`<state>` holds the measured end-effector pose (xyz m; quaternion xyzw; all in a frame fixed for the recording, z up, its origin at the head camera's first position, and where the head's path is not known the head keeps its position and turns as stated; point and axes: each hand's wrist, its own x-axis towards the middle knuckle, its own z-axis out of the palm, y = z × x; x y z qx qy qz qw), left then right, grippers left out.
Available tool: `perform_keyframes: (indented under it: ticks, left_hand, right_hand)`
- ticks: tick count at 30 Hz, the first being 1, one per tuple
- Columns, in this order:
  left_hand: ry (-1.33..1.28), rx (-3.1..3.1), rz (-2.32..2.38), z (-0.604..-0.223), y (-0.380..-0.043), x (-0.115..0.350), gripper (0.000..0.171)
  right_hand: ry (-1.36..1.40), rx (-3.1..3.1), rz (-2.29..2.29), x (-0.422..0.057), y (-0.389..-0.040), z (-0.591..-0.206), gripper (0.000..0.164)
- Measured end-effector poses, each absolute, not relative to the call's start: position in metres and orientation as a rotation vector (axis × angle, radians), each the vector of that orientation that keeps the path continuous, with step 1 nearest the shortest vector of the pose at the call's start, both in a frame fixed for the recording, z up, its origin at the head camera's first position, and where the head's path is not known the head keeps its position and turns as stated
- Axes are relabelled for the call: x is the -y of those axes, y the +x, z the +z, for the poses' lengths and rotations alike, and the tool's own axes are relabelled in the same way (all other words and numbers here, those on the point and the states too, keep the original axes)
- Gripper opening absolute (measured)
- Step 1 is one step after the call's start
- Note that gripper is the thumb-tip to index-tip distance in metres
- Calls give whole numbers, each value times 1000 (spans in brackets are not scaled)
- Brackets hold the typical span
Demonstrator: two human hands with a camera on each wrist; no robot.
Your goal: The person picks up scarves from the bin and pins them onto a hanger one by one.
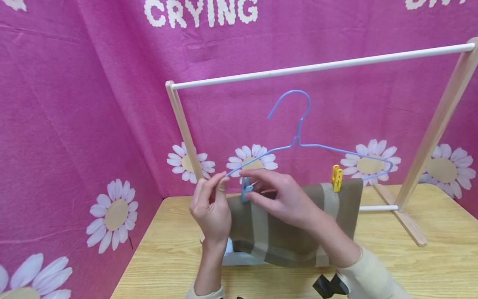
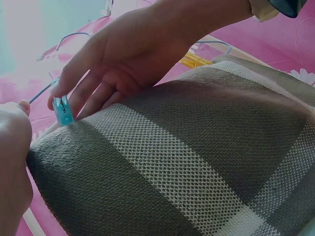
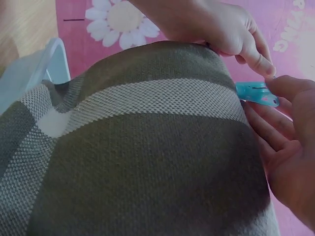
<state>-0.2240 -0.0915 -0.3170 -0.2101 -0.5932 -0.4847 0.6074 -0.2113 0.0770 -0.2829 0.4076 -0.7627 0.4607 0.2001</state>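
My left hand (image 1: 213,203) pinches the left end of a blue wire clothes hanger (image 1: 304,109) between thumb and fingertips. A brown cloth with pale stripes (image 1: 291,232) hangs along the hanger's lower side. Near the cloth's upper left corner, a blue clothespin (image 1: 245,191) stands upright on its edge. Thumb and index finger of my right hand (image 1: 287,195) are around that clothespin; in the right wrist view the thumb lies at the clothespin's (image 3: 256,93) outer end. Farther right, a yellow clothespin (image 1: 337,178) grips the cloth's top edge.
Behind the hanger stands a wooden rack with a white top rail (image 1: 321,65). A pale plastic bin (image 1: 242,258) sits beneath the cloth on the wooden table (image 1: 157,245). Pink fabric with daisies (image 1: 123,124) surrounds the back and left side.
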Motion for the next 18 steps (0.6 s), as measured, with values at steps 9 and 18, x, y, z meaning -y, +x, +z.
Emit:
perform_keyframes:
  ticks: [9,18]
  left_hand:
    - [-492,1369,-1102,-317,-224,90,17]
    - [-544,1306,-1013,-314,-220,87,14]
  right_hand:
    - [1039,2116,1448,-69,-206,-280,32]
    - [1051,2080,1429,-60,-205,-281,16]
